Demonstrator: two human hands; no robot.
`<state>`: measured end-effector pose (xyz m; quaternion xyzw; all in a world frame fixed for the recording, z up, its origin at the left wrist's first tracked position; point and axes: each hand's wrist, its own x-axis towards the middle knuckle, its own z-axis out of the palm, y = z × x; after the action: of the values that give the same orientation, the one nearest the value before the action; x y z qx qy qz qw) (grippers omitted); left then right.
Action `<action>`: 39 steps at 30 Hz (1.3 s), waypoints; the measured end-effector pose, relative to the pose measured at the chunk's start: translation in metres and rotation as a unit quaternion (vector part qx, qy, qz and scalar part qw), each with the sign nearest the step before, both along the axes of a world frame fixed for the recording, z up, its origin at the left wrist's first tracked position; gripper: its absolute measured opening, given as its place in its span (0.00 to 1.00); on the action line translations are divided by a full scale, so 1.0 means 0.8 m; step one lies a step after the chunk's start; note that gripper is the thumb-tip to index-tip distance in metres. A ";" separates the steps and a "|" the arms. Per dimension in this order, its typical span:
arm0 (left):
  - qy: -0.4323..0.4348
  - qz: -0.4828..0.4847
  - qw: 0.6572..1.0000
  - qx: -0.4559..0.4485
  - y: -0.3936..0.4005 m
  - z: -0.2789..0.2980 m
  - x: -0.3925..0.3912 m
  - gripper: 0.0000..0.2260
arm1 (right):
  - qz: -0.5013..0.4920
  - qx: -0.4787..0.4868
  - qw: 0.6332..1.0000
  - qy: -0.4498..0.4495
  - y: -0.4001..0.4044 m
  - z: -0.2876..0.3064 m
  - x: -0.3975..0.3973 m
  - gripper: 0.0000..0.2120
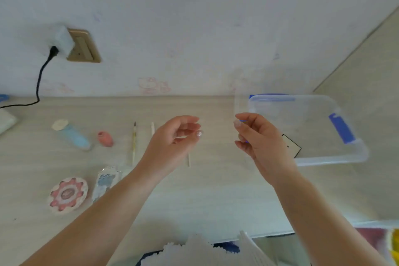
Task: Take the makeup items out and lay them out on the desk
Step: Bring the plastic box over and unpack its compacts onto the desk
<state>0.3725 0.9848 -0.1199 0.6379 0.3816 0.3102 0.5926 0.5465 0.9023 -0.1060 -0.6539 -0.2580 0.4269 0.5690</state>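
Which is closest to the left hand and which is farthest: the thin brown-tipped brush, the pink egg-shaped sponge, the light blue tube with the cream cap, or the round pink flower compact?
From the left hand, in the head view:
1. Thin brown-tipped brush, just left of the hand.
2. Pink egg-shaped sponge, farther left.
3. Light blue tube with the cream cap and round pink flower compact: both far left, too close to call.

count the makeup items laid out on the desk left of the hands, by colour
Blue: 1, the tube
Pink: 2, the sponge and the round flowered compact
Silver: 1, the foil packet
Pale or white sticks: 2, the brush and the white stick
Total: 6
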 end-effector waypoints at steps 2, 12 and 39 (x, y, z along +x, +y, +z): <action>0.005 -0.013 1.000 0.007 -0.013 0.005 0.041 0.12 | -0.015 -0.002 1.000 -0.020 -0.023 0.008 0.041 0.03; 0.048 -0.099 0.991 0.081 -0.039 0.015 0.233 0.10 | 0.011 -0.062 0.990 -0.122 -0.062 -0.005 0.249 0.09; 0.662 -0.294 0.669 0.166 -0.026 -0.141 0.377 0.26 | 0.599 -0.175 0.426 -0.655 0.009 -0.147 0.325 0.37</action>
<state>0.6744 0.9640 -0.2326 0.8427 0.4085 -0.3262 0.1288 0.8064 0.9093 -0.2234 -0.5034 -0.7995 0.1391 -0.2968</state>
